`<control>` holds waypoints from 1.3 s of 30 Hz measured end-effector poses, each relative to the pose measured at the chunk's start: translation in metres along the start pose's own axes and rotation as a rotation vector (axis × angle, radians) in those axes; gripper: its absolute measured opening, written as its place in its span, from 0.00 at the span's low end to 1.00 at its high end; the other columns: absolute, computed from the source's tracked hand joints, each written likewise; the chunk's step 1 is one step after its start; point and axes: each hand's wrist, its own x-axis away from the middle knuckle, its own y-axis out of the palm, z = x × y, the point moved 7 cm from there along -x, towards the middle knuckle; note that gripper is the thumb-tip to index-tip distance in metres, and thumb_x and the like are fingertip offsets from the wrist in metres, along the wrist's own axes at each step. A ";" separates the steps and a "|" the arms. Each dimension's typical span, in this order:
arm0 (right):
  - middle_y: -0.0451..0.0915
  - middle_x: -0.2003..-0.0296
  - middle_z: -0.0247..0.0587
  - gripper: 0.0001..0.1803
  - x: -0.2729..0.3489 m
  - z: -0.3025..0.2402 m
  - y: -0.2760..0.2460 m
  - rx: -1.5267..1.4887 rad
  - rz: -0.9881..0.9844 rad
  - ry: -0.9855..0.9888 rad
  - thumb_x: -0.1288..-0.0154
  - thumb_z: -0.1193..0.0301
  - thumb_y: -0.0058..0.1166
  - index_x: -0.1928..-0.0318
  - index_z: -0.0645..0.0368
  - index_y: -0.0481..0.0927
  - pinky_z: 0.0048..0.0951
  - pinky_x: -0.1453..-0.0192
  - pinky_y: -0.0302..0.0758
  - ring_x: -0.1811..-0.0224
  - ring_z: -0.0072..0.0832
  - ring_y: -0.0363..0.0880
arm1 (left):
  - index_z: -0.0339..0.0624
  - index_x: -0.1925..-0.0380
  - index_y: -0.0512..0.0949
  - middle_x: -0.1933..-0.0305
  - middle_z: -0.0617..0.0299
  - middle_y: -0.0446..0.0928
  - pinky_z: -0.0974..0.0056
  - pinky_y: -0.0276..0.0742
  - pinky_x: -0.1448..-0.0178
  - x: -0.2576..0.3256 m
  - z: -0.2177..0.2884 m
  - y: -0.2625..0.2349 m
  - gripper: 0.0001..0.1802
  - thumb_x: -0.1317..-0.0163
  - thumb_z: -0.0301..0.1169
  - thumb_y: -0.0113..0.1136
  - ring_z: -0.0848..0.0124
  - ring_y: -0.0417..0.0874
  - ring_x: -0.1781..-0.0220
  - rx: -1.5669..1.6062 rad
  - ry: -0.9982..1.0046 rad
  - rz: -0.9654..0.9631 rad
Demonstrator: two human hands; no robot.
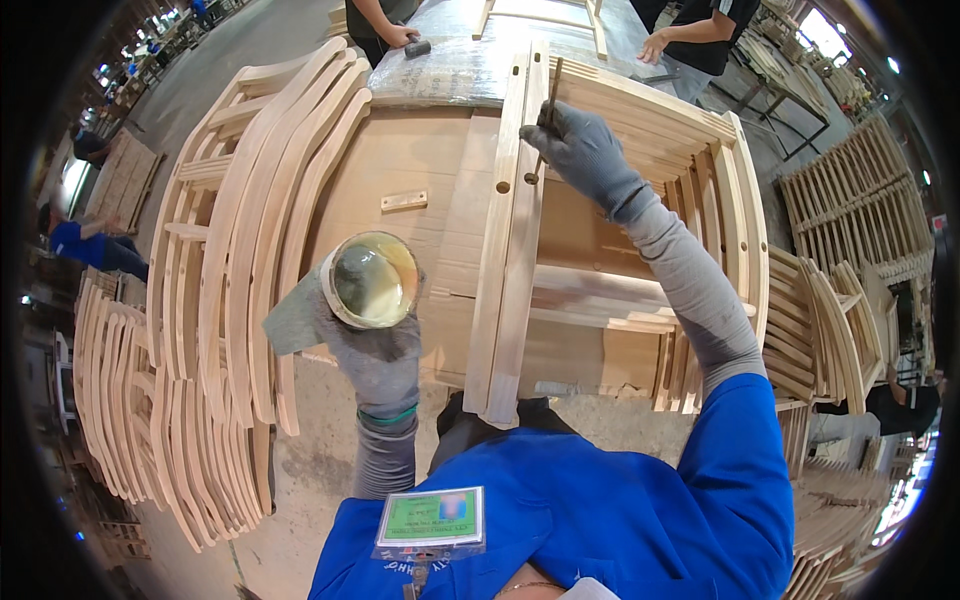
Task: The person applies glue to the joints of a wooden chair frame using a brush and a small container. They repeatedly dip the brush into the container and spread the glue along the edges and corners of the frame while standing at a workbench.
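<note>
Head view shows you bent over a cardboard-covered workbench (420,160), with stacks of curved wooden chair parts (250,200) crowding its left side and more slatted frames (720,170) leaning along its right, so only the middle is left to work in. A long wooden rail (510,250) with drilled holes lies lengthwise there, one end toward your body, probably so its holes face up within reach. Your right hand (585,150), in a grey glove, has its fingers pinched narrow around a thin stick (548,110) whose tip sits at a hole in the rail. Your left hand (375,350), also gloved, is wrapped under a small round tub (372,280) of pale liquid, held level just left of the rail, likely to keep it from spilling. Other people's hands (655,45) rest on the far table
</note>
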 end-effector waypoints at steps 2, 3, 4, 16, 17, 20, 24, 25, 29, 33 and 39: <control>0.80 0.75 0.50 0.16 0.002 -0.008 0.001 0.049 -0.042 0.050 0.39 0.60 0.54 0.66 0.63 0.76 0.38 0.66 0.74 0.72 0.45 0.79 | 0.49 0.43 0.67 0.42 0.61 0.68 0.43 0.67 0.37 -0.001 0.004 -0.002 0.27 0.35 0.51 0.47 0.61 0.69 0.39 0.000 0.009 -0.003; 0.80 0.75 0.49 0.15 0.001 -0.009 0.004 0.014 -0.046 0.047 0.39 0.60 0.54 0.66 0.62 0.76 0.38 0.66 0.74 0.72 0.45 0.79 | 0.49 0.43 0.67 0.42 0.61 0.68 0.44 0.67 0.37 0.000 0.006 -0.003 0.26 0.35 0.51 0.47 0.61 0.69 0.39 -0.004 0.017 0.000; 0.80 0.76 0.49 0.15 0.000 -0.007 0.005 -0.017 -0.041 0.047 0.39 0.60 0.54 0.65 0.62 0.77 0.38 0.66 0.74 0.72 0.44 0.79 | 0.49 0.43 0.67 0.41 0.61 0.68 0.44 0.67 0.37 0.000 0.006 -0.001 0.26 0.35 0.51 0.47 0.61 0.69 0.39 -0.006 0.019 -0.006; 0.80 0.76 0.47 0.15 0.006 -0.006 0.001 -0.046 -0.003 0.016 0.40 0.59 0.55 0.65 0.61 0.77 0.39 0.65 0.74 0.71 0.44 0.79 | 0.50 0.42 0.66 0.40 0.59 0.67 0.44 0.65 0.34 0.005 0.011 0.013 0.26 0.34 0.51 0.47 0.61 0.69 0.38 -0.025 0.007 -0.042; 0.80 0.77 0.47 0.15 0.006 -0.005 -0.001 -0.045 0.006 0.001 0.40 0.60 0.54 0.65 0.60 0.77 0.39 0.65 0.74 0.72 0.44 0.80 | 0.50 0.42 0.65 0.40 0.59 0.67 0.44 0.65 0.34 0.006 0.009 0.015 0.26 0.34 0.51 0.47 0.61 0.68 0.38 -0.023 0.003 -0.055; 0.79 0.78 0.46 0.14 0.009 -0.006 -0.005 -0.064 0.022 -0.051 0.41 0.60 0.55 0.65 0.60 0.77 0.39 0.65 0.73 0.72 0.43 0.80 | 0.50 0.41 0.65 0.39 0.59 0.66 0.44 0.63 0.33 0.009 0.004 0.022 0.27 0.34 0.52 0.46 0.60 0.68 0.38 -0.027 0.000 -0.086; 0.79 0.78 0.47 0.13 0.008 -0.014 0.002 -0.005 -0.098 0.010 0.41 0.62 0.55 0.64 0.60 0.78 0.38 0.65 0.73 0.71 0.42 0.80 | 0.50 0.40 0.64 0.39 0.60 0.65 0.43 0.62 0.33 0.013 -0.001 0.030 0.27 0.34 0.52 0.46 0.60 0.67 0.37 -0.041 0.018 -0.106; 0.79 0.78 0.47 0.13 0.007 -0.010 0.003 -0.056 -0.113 0.035 0.41 0.62 0.56 0.64 0.60 0.78 0.38 0.65 0.73 0.71 0.41 0.80 | 0.51 0.40 0.64 0.38 0.60 0.65 0.43 0.62 0.33 0.015 -0.004 0.033 0.27 0.34 0.52 0.46 0.60 0.67 0.37 -0.039 0.016 -0.114; 0.81 0.72 0.49 0.13 0.003 -0.001 -0.005 -0.095 -0.068 -0.027 0.40 0.66 0.57 0.62 0.64 0.78 0.32 0.62 0.75 0.69 0.36 0.81 | 0.50 0.39 0.63 0.38 0.61 0.65 0.50 0.64 0.34 0.023 -0.016 0.047 0.27 0.32 0.51 0.44 0.63 0.67 0.37 -0.153 0.045 -0.164; 0.80 0.70 0.51 0.13 0.015 0.005 -0.027 -0.102 -0.038 -0.084 0.42 0.67 0.58 0.62 0.63 0.79 0.36 0.60 0.75 0.66 0.40 0.81 | 0.49 0.38 0.61 0.37 0.65 0.64 0.64 0.70 0.38 0.029 -0.035 0.057 0.28 0.31 0.52 0.40 0.71 0.67 0.37 -0.146 0.002 -0.175; 0.83 0.66 0.46 0.08 0.096 -0.048 -0.095 -0.880 -0.091 0.095 0.41 0.78 0.56 0.60 0.67 0.78 0.24 0.56 0.79 0.62 0.26 0.81 | 0.45 0.38 0.61 0.38 0.59 0.66 0.56 0.71 0.37 0.044 -0.056 0.042 0.26 0.31 0.47 0.42 0.66 0.69 0.39 -0.606 0.361 -0.115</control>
